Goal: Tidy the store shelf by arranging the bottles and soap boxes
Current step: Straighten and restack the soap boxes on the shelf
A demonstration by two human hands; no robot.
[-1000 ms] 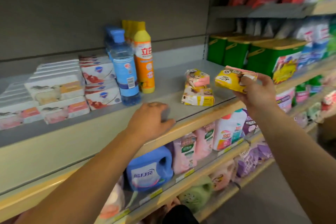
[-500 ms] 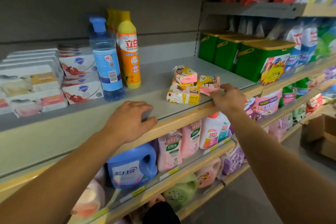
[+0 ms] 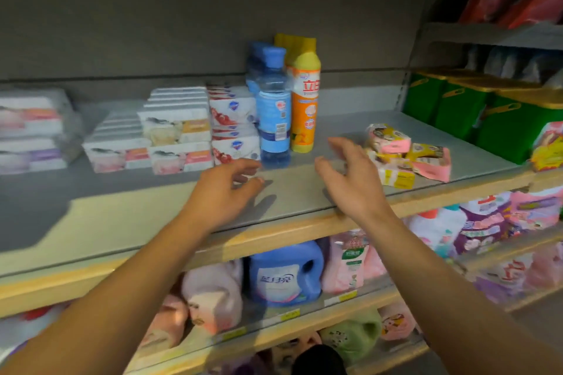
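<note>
Both hands reach over the front part of the grey shelf (image 3: pixel 304 192) and hold nothing. The left hand (image 3: pixel 225 192) hovers just in front of the blue bottle (image 3: pixel 273 113), with its fingers (image 3: pixel 243 166) loosely curled and spread, not touching the bottle. The right hand (image 3: pixel 350 179) is raised beside it, palm turned to the left, and its fingers (image 3: pixel 341 144) are open and relaxed; it is near the pile of soap packs (image 3: pixel 408 155) but apart from it. The blue bottle stands upright at the front of a short row of blue bottles, and the yellow bottle (image 3: pixel 304 100) with an orange label stands upright just to its right, also with more of its kind behind. To the left of the bottles, the white soap boxes (image 3: pixel 234 125) with red pictures are stacked in two layers, touching the blue bottle's side. Further left are more white boxes (image 3: pixel 176 128) in neat stacks, some higher than others. The soap packs, pink and yellow, lie in a loose heap at the right front of the shelf, some tilted on top of others. Behind them to the right stand green tubs (image 3: pixel 463 106). On the lower shelf a blue jug (image 3: pixel 286 274) stands between pink pouches.
</note>
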